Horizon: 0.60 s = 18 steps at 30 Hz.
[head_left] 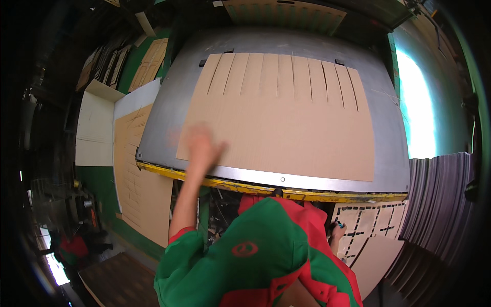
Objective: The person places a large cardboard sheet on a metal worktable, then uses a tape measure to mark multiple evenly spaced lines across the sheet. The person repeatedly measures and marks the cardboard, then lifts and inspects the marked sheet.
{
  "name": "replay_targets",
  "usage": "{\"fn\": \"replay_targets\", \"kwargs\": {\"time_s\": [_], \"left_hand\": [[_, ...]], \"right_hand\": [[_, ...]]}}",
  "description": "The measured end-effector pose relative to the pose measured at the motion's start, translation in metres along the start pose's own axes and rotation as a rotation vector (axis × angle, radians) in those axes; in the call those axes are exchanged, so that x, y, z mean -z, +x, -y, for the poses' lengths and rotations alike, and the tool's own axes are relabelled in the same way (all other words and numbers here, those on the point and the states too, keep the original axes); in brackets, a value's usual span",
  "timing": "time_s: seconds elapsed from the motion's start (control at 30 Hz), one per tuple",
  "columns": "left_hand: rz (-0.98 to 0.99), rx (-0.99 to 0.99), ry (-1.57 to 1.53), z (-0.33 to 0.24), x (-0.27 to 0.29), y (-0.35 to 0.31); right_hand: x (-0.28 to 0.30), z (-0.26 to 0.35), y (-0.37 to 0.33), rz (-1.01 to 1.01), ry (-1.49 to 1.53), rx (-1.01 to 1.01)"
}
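A brown cardboard sheet (276,128) lies on the grey metal bed, with a row of narrow slits running in from its far edge. Over the sheet's left side is my left hand (202,143), smeared by motion, its thumb standing apart; I see nothing in it. Low on the right, beyond the yellow bar, my right hand (338,232) is partly hidden by my red sleeve. Its fingers appear closed around a small dark and blue-green thing (339,225) that I cannot make out. Beside that hand is a tan board (363,220) with black strips.
The metal bed (391,153) has a yellow front bar (327,195) and a bright metal strip (255,176). Another slit cardboard sheet (148,210) leans at the left. A tall stack of grey sheets (434,199) stands right. At lower left another person (74,249) shows dimly.
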<state>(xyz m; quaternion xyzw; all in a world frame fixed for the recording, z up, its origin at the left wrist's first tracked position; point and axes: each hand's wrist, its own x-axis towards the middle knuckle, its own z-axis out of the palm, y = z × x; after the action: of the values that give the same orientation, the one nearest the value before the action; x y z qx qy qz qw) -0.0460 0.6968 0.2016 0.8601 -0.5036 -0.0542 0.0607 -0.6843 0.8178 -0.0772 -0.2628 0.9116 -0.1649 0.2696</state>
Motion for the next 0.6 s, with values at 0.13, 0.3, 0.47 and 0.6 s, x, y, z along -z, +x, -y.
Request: {"fn": "replay_targets", "kwargs": {"time_s": [0.13,0.3,0.47,0.6], "left_hand": [[0.363,-0.740,-0.250,-0.107,-0.037,-0.048],[0.330,-0.882,-0.253,-0.121,-0.079,-0.055],[0.210,-0.826,-0.311,-0.109,-0.091,-0.041],[0.211,-0.825,-0.307,-0.112,-0.096,-0.040]], "right_hand": [[-0.001,-0.004,0.005,0.011,0.093,-0.004],[0.004,0.004,-0.002,-0.009,0.269,-0.078],[0.014,0.016,-0.014,-0.050,0.211,-0.016],[0.019,0.027,-0.020,-0.055,0.231,-0.014]]}}
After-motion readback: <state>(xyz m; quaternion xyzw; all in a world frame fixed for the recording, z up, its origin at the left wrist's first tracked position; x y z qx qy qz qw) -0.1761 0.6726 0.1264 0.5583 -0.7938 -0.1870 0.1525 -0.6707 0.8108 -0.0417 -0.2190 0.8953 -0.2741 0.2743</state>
